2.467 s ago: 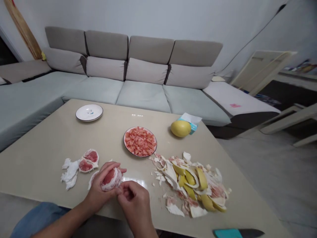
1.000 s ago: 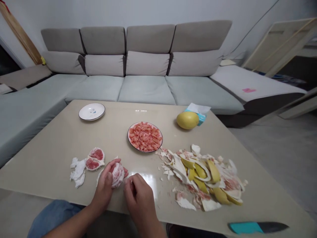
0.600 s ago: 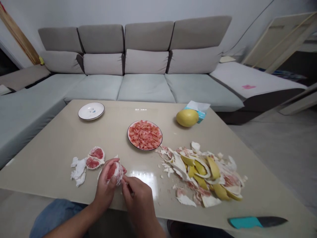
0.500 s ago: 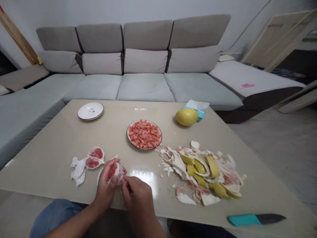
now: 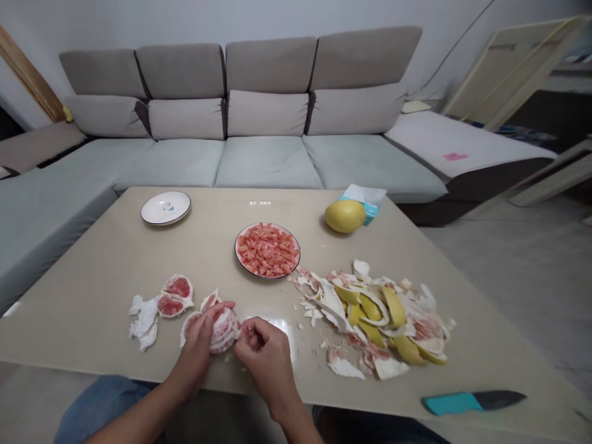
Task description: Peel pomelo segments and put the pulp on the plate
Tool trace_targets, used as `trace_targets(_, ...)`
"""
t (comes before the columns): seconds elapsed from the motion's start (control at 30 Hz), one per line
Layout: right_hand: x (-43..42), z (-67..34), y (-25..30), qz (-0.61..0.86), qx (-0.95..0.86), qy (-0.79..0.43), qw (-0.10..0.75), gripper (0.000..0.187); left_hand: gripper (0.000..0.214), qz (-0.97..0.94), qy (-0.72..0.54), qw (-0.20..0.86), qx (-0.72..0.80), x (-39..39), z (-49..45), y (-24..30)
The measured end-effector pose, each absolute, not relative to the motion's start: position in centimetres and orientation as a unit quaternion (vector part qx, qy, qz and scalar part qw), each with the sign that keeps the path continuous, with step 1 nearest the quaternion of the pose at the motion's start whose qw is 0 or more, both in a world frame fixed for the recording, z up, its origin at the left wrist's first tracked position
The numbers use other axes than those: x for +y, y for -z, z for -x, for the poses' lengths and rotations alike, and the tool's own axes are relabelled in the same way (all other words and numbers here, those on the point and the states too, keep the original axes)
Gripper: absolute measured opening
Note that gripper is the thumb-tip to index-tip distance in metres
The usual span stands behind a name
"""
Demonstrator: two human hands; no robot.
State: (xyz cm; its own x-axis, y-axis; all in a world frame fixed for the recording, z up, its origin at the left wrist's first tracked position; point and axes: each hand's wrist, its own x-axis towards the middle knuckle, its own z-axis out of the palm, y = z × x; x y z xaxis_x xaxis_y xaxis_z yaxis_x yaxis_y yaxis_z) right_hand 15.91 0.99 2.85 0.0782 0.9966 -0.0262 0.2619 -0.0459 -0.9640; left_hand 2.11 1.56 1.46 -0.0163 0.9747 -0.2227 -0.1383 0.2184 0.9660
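My left hand (image 5: pixel 198 341) is wrapped round a chunk of pink pomelo (image 5: pixel 223 330) with white membrane, held just above the near edge of the beige table (image 5: pixel 106 265). My right hand (image 5: pixel 266 351) sits against the chunk's right side, fingers curled and pinching at its membrane. Two more pomelo segments (image 5: pixel 172 296) lie on torn white pith to the left. A plate of pink pomelo pieces (image 5: pixel 267 250) stands in the middle of the table.
A heap of yellow peel and white pith (image 5: pixel 374 317) lies right of my hands. A knife with a teal handle (image 5: pixel 472 401) rests at the near right edge. Farther back are a whole yellow pomelo (image 5: pixel 345 216), a tissue pack (image 5: pixel 365 200), a small white plate (image 5: pixel 165 207) and a grey sofa (image 5: pixel 259 142).
My left hand has turned the pomelo chunk, so its membrane side faces up. My right hand has shifted slightly right while picking at it. The camera view drifted a little.
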Motion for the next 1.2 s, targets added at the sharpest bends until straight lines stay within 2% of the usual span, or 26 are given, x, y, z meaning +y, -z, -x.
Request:
trace_targets(0.23, 1.6, -17.2, -2.4, 0.615, -0.552, -0.328, 0.458, 0.009, 0.064, -0.324, -0.461, 0.660, 0.497, 1.5, -2.6, -3.0)
trace_targets(0.33, 1.6, -17.8, -2.4, 0.581, -0.567, -0.358, 0.462, 0.010, 0.067, -0.259, -0.465, 0.693, 0.486, 1.8, -2.9, -3.5)
trace_targets(0.47, 1.3, -18.2, -2.7, 0.521, -0.569, -0.438, 0.462, 0.023, 0.064, -0.225, -0.484, 0.702, 0.472, 2.1, -2.6, -3.2)
trace_targets(0.57, 0.9, -17.8, -2.9, 0.506, -0.582, -0.441, 0.460, 0.025, 0.061, -0.234, -0.493, 0.699, 0.462, 2.1, -2.3, -2.8)
trace_targets(0.73, 0.7, -16.7, -2.6, 0.497, -0.617, -0.357, 0.495, 0.016, 0.060, -0.228, -0.488, 0.706, 0.460, 2.0, -2.5, -3.0)
trace_targets(0.93, 2.2, -18.9, -1.3, 0.584, -0.508, -0.331, 0.540, 0.024, 0.070, -0.221, -0.460, 0.754, 0.414, 1.9, -2.2, -3.2)
trace_targets(1.1, 3.5, -22.8, -0.5, 0.631, -0.565, -0.220, 0.484, 0.026, 0.064, -0.205, -0.448, 0.769, 0.408, 2.0, -2.2, -3.2)
trace_targets(1.2, 4.3, -24.9, 0.0, 0.650, -0.583, -0.160, 0.460, 0.033, 0.052, -0.168, -0.408, 0.775, 0.453, 2.0, -2.3, -2.9)
